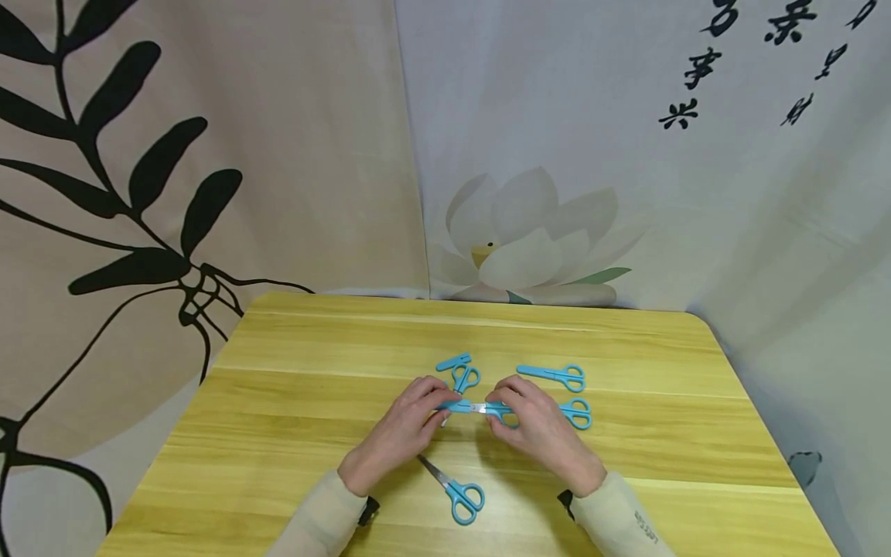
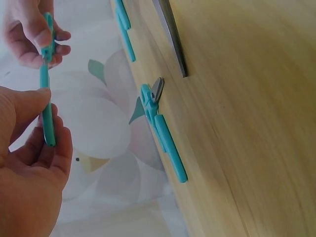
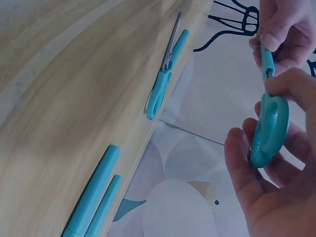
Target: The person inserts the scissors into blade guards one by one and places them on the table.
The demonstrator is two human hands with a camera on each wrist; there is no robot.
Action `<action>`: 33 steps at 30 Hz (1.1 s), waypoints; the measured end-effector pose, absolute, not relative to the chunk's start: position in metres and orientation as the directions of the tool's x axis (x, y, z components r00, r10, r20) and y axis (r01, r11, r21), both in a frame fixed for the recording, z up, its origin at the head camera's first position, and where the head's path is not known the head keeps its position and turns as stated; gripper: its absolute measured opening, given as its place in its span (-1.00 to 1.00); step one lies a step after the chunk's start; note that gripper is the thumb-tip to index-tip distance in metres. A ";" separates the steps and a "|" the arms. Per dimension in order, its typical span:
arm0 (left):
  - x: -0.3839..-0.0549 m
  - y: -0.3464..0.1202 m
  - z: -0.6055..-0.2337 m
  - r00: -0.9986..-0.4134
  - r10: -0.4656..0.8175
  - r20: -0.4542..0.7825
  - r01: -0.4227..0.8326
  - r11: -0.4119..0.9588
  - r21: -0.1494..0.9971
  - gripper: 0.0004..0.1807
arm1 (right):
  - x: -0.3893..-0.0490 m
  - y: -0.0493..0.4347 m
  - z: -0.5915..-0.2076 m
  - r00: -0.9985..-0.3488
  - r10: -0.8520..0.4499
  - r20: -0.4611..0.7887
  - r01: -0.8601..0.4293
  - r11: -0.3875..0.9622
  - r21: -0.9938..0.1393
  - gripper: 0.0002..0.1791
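In the head view, we see the left hand (image 1: 407, 422) pinching a blue cap (image 1: 455, 405) and the right hand (image 1: 539, 429) gripping the scissors (image 1: 478, 408) by the handles, the blade partly inside that cap and a short stretch of metal showing. Both are held above the table (image 1: 278, 480). Beyond them lie an uncapped pair (image 1: 465, 377) and, just beside it, a loose cap (image 1: 453, 361); to the right lie two capped pairs (image 1: 553, 375); nearer us lies a bare pair (image 1: 455, 495). Dark characters (image 1: 790, 22) run down the curtain (image 1: 543, 93) (too stylised for us to read), and the lettering (image 1: 646, 527) on the right sleeve (image 1: 619, 507) is too small to make out.

In the left wrist view, we find the left thumb and fingers about the cap, the right hand at the handles beyond, and the bare pair's blade entering at the top.

In the right wrist view, we see the right thumb and fingers round the handles; the capped pairs lie at lower left, cut off by the edge.
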State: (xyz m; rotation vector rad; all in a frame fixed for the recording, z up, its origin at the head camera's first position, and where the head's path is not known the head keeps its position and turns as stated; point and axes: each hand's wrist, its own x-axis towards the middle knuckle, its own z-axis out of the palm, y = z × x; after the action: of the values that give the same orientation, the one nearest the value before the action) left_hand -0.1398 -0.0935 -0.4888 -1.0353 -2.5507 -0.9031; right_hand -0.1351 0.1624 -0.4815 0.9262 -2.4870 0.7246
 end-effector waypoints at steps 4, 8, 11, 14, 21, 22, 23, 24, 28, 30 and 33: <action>-0.139 -0.092 -0.488 -0.712 0.544 0.444 0.702 0.551 0.450 -0.71 | -0.135 0.162 -0.482 -0.704 -0.485 0.519 -0.691 0.639 -0.339 -0.74; -0.139 -0.092 -0.488 -0.712 0.541 0.447 0.702 0.555 0.446 -0.71 | -0.134 0.161 -0.482 -0.717 -0.487 0.499 -0.683 0.635 -0.361 -0.74; -0.139 -0.092 -0.488 -0.713 0.540 0.447 0.701 0.557 0.445 -0.71 | -0.134 0.161 -0.482 -0.726 -0.487 0.486 -0.676 0.637 -0.370 -0.74; -0.139 -0.092 -0.488 -0.714 0.540 0.446 0.700 0.560 0.443 -0.71 | -0.134 0.161 -0.482 -0.731 -0.486 0.479 -0.671 0.641 -0.373 -0.74; -0.139 -0.092 -0.488 -0.705 0.540 0.459 0.709 0.557 0.433 -0.70 | -0.134 0.160 -0.482 -0.733 -0.484 0.478 -0.669 0.640 -0.377 -0.74; -0.139 -0.092 -0.488 -0.703 0.539 0.463 0.711 0.555 0.432 -0.70 | -0.134 0.160 -0.481 -0.733 -0.483 0.479 -0.669 0.640 -0.378 -0.74; -0.139 -0.091 -0.488 -0.701 0.539 0.467 0.712 0.554 0.431 -0.69 | -0.134 0.160 -0.481 -0.732 -0.483 0.480 -0.670 0.639 -0.379 -0.74; -0.139 -0.091 -0.488 -0.699 0.538 0.472 0.715 0.553 0.428 -0.69 | -0.134 0.160 -0.481 -0.732 -0.484 0.480 -0.670 0.637 -0.380 -0.74; -0.139 -0.091 -0.488 -0.697 0.534 0.479 0.716 0.548 0.432 -0.70 | -0.134 0.159 -0.480 -0.731 -0.485 0.479 -0.671 0.635 -0.382 -0.73; -0.139 -0.091 -0.488 -0.696 0.534 0.479 0.717 0.544 0.435 -0.70 | -0.134 0.159 -0.480 -0.730 -0.486 0.481 -0.674 0.632 -0.383 -0.73; -0.140 -0.091 -0.488 -0.693 0.536 0.482 0.721 0.536 0.439 -0.71 | -0.134 0.160 -0.480 -0.726 -0.487 0.487 -0.678 0.626 -0.385 -0.73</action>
State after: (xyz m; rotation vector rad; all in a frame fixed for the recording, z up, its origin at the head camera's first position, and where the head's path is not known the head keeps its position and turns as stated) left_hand -0.1396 -0.0913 -0.4879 -1.0473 -2.4884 -0.9089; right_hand -0.1341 0.1598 -0.4800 0.9343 -2.5150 0.7978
